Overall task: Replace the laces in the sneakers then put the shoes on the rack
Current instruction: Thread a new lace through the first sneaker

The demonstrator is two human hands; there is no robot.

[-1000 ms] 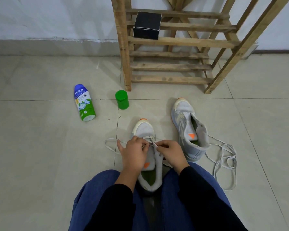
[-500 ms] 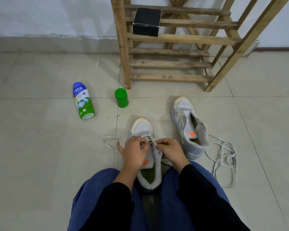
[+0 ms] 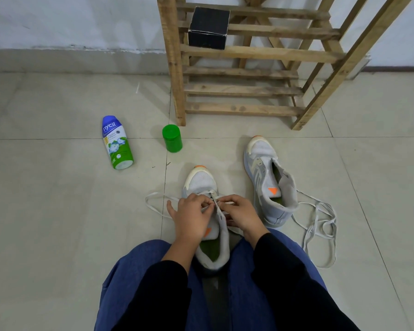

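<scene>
On the pale tiled floor (image 3: 46, 211), between the person's knees, a grey sneaker (image 3: 202, 182) stands toe away. Left hand (image 3: 191, 216) and right hand (image 3: 239, 213) are close together over its eyelets, each pinching the white lace (image 3: 154, 194), which loops out left of the hands. Second sneaker (image 3: 268, 187) just right of the hands, unlaced, loose lace (image 3: 320, 232) heaped beyond it. Wooden rack (image 3: 244, 108) ahead of the hands against the white wall (image 3: 69, 20), black box (image 3: 208, 27) on a shelf. Powder bottle (image 3: 116, 143) lying down and green cap (image 3: 172, 138) upright, both ahead-left.
</scene>
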